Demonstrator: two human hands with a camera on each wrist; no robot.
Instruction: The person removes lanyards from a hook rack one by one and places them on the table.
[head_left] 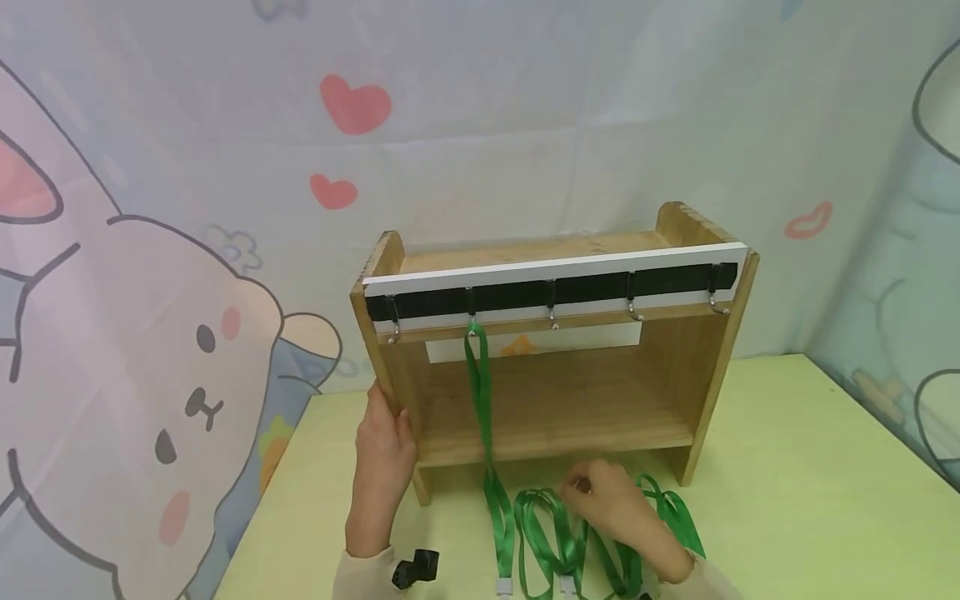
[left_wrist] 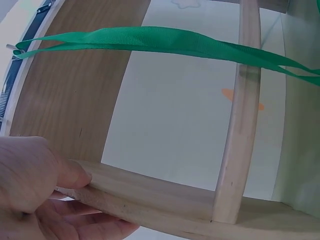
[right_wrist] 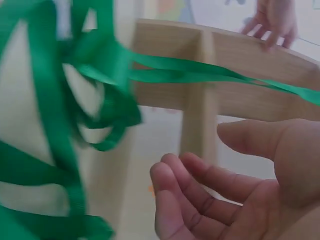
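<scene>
My left hand (head_left: 384,450) grips the left side panel of a small wooden shelf (head_left: 555,400); in the left wrist view, thumb (left_wrist: 70,172) and fingers lie on opposite sides of the panel. One green lanyard (head_left: 482,392) hangs from the second hook from the left, its lower end reaching down to the table. Just above the coiled green lanyards (head_left: 543,533) in front of the shelf is my right hand (head_left: 611,500). Its fingers are loosely bent, and the right wrist view shows nothing between thumb and fingertips. Blurred green lanyards (right_wrist: 55,120) fill that view's left side.
A white strip with a black band on the shelf's upper front carries several metal hooks (head_left: 553,317). More green lanyard (head_left: 675,512) lies to the right of my right hand on the pale yellow table (head_left: 810,467). Behind stands a cartoon-printed cloth backdrop (head_left: 525,150).
</scene>
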